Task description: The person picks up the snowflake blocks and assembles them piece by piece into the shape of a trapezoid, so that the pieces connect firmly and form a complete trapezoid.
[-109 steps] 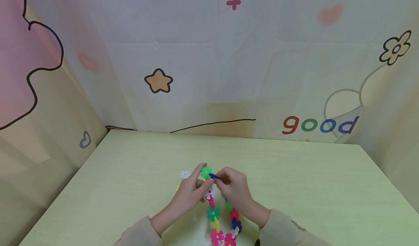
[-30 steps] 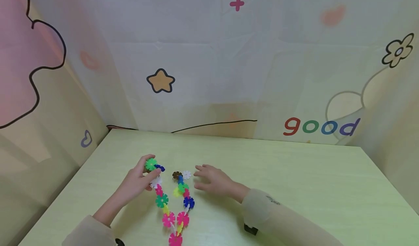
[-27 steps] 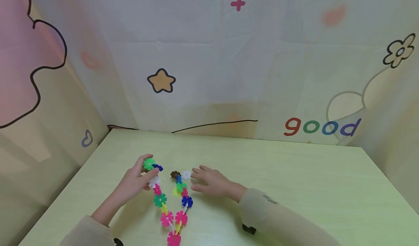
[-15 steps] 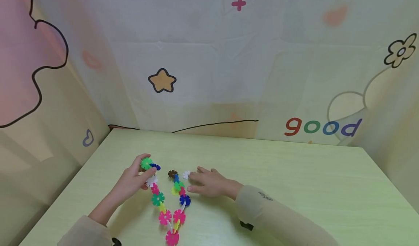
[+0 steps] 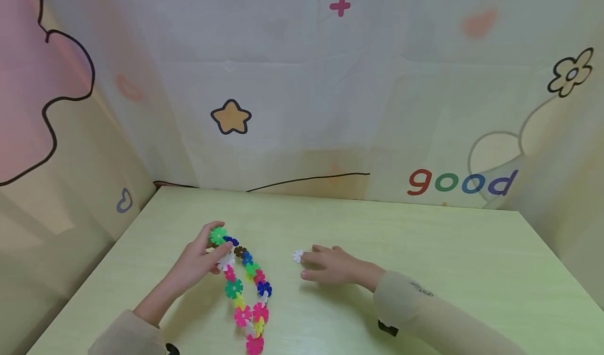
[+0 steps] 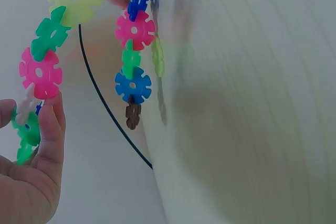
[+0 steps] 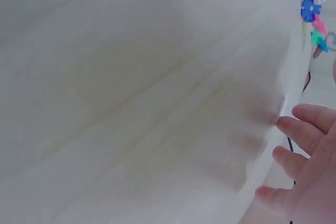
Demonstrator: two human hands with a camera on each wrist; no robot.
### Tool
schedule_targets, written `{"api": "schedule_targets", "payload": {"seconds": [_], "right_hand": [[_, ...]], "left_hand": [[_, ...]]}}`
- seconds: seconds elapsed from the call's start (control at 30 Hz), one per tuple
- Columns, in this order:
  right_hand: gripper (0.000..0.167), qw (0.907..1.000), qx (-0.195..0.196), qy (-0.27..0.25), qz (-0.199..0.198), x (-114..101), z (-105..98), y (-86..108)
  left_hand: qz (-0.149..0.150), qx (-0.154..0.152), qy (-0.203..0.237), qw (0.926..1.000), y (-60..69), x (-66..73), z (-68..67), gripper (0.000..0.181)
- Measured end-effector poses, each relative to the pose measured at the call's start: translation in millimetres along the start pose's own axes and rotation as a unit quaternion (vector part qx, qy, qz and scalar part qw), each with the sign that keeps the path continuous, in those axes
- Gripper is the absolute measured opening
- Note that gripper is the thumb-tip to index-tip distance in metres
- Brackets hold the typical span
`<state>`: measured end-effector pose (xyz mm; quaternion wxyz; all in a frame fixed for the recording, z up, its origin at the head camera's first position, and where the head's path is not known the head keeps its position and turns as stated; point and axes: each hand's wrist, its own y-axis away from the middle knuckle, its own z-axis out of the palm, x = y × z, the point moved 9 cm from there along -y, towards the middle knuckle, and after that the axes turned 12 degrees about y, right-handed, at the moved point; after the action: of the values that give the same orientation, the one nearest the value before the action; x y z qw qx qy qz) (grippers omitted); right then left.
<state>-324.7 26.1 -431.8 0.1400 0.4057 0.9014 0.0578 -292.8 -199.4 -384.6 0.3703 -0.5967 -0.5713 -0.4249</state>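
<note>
My left hand (image 5: 195, 260) pinches one end of a chain of linked plastic snowflake discs (image 5: 234, 289) between thumb and fingers. A green disc (image 5: 218, 235) and a dark blue disc (image 5: 230, 240) are at that end. The chain hangs in a narrow loop of pink, green, yellow, white and blue discs. Its other end, a brown disc (image 6: 133, 116), hangs free. Further right, a loose white snowflake disc (image 5: 298, 256) lies on the table. My right hand (image 5: 335, 266) touches it with a fingertip, its fingers fairly straight and spread, as the right wrist view shows.
A loose yellow snowflake disc (image 6: 158, 57) lies on the table behind the hanging chain, mostly hidden in the head view. The pale wooden table (image 5: 424, 250) ends at a printed cloth backdrop (image 5: 292, 108) at the back and sides.
Earlier both hands were together at the chain's end; then they parted, the left carrying the chain left. Since half a second ago, the right hand and the white disc have moved right, away from the chain.
</note>
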Motion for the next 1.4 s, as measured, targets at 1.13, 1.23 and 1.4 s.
{"api": "schedule_targets", "payload": {"seconds": [1.13, 1.23, 1.4], "right_hand": [[0.027, 0.9947, 0.081, 0.003, 0.063, 22, -12, -35.7], [0.025, 0.9948, 0.079, -0.009, 0.064, 23, -12, -34.2], [0.022, 0.9948, 0.078, -0.028, 0.059, 25, -11, -28.0]], "left_hand": [[0.006, -0.022, 0.014, 0.9996, 1.4, 6.3, 20.7, 0.058], [0.006, -0.023, 0.017, 0.9996, 1.0, 5.5, 21.8, 0.058], [0.009, -0.025, 0.024, 0.9994, 0.9, 5.6, 26.0, 0.057]]}}
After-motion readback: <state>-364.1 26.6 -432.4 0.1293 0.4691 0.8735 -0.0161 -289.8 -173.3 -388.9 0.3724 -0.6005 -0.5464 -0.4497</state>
